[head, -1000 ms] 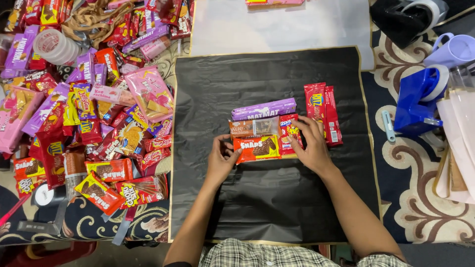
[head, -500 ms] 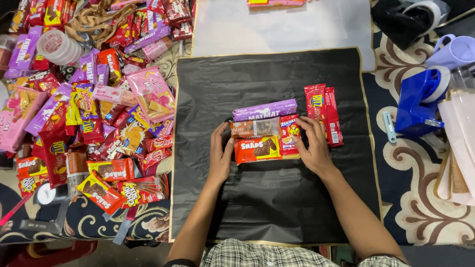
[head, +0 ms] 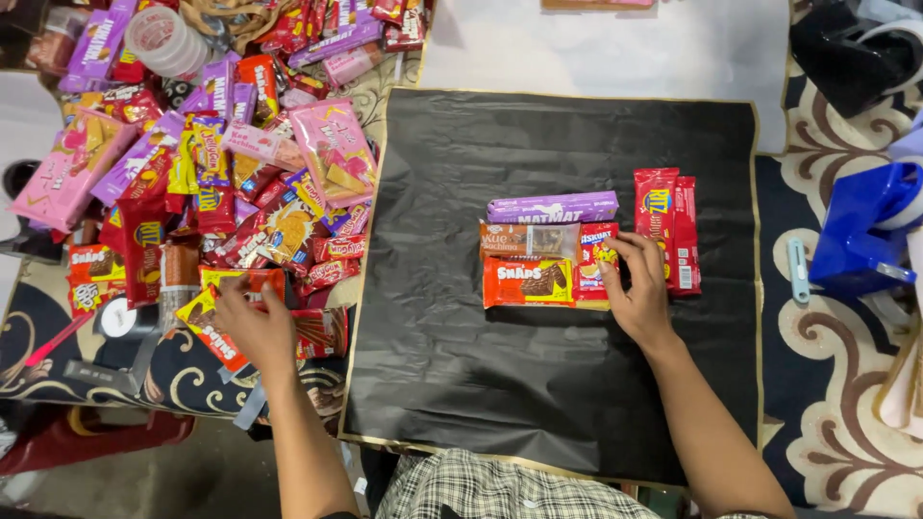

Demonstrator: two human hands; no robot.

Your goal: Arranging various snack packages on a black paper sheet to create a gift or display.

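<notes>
A handful of packets sit grouped on the black paper sheet [head: 461, 384]. The right hand [head: 639, 288] rests open on them; the left hand [head: 252, 327] seemingly closes on a red snack packet [head: 216, 332] in the large remaining pile [head: 221, 183].

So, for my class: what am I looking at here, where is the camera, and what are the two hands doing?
There is no machine here, only a person's two bare hands. The one picture comes from a camera worn on the person's head, looking down.

In the middle lies a black sheet. On it sits a neat cluster of snack packets, with a tall red packet beside it. To the left is a big loose pile of packets in red, pink and purple.

The right hand rests flat on the right edge of the cluster. The left hand is over the pile's near edge, on a red packet there; whether it grips it is unclear.
</notes>
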